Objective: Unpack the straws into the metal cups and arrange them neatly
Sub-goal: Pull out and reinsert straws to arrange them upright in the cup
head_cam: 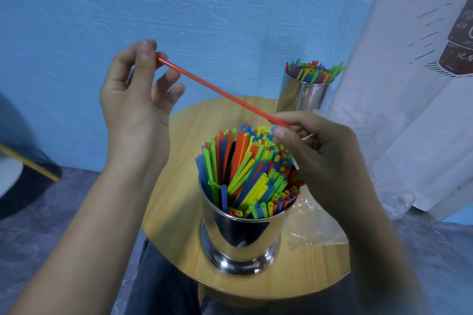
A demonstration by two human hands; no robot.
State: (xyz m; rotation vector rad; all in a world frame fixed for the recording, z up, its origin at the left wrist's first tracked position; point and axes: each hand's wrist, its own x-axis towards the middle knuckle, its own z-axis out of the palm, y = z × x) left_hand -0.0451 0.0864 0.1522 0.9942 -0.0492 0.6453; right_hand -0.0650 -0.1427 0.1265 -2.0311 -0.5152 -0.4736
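Red straw [222, 91] held above near metal cup [240, 235], long axis running upper-left to lower-right. Left hand [138, 94] pinches the upper end, right hand [314, 146] pinches the lower end, possibly also something thin and white. Far cup [304, 92] full.

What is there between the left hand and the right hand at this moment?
In the head view, one red straw spans the gap: the left hand pinches its upper end, the right hand its lower end.
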